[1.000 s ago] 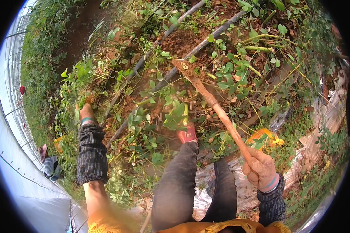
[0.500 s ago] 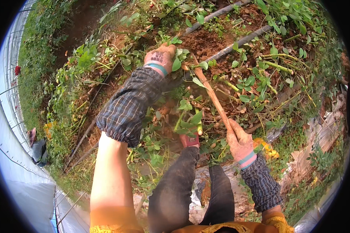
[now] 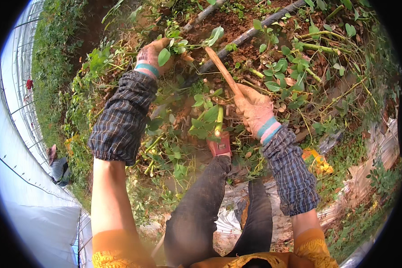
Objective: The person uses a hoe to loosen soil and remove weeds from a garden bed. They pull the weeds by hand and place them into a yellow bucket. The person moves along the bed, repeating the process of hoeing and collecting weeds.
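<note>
Left hand (image 3: 151,54) grasps greenery (image 3: 164,56), right hand (image 3: 257,111) one wooden handle (image 3: 223,69), near two pipes (image 3: 257,29).

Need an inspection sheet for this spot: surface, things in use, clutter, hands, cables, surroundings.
Surface: reddish soil under leaves, crossed by dark pipes.
Things in use: wooden handle, working end unclear; leafy stem.
Clutter: thick green stem by the shoe; orange-yellow item at right.
Hands: right hand closed around handle; left hand at stem, grip unclear.
Cables: nothing seen.
Surroundings: white sheeting and another person, left.
</note>
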`<state>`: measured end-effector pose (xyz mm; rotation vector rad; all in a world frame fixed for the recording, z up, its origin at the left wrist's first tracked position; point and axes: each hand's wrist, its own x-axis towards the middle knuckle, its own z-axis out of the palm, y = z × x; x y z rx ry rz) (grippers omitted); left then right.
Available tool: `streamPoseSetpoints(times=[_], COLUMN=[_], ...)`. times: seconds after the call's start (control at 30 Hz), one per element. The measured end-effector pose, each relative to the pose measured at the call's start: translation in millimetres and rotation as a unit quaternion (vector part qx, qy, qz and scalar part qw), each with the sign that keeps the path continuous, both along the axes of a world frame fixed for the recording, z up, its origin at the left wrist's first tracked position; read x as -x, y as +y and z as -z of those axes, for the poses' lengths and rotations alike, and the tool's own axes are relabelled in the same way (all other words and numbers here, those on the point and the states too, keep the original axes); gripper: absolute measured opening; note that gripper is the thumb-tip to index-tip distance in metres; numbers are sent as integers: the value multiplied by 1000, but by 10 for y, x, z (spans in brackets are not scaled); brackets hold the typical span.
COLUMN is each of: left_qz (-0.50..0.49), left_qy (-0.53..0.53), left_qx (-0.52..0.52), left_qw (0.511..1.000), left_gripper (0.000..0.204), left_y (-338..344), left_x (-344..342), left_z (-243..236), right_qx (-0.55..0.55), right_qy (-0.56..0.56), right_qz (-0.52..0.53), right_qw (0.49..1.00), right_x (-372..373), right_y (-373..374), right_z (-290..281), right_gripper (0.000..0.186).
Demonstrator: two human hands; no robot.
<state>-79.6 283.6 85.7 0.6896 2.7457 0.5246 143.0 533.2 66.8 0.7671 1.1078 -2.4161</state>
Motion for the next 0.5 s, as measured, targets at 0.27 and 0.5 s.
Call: streamPoseSetpoints(times=[0.27, 0.5], left_qz=[-117, 100], left_qy=[56, -24], left_qx=[144, 392], left_qw=[981, 914], left_gripper=[33, 41], left_y=[-117, 603], left_x=[-437, -57], left_z=[-633, -579], right_qx=[-300, -243], right_qy=[80, 27], right_qz=[-82, -100], right_qw=[947, 965], right_x=[-533, -970], right_y=[225, 578], right_z=[326, -460], right_gripper=[43, 46])
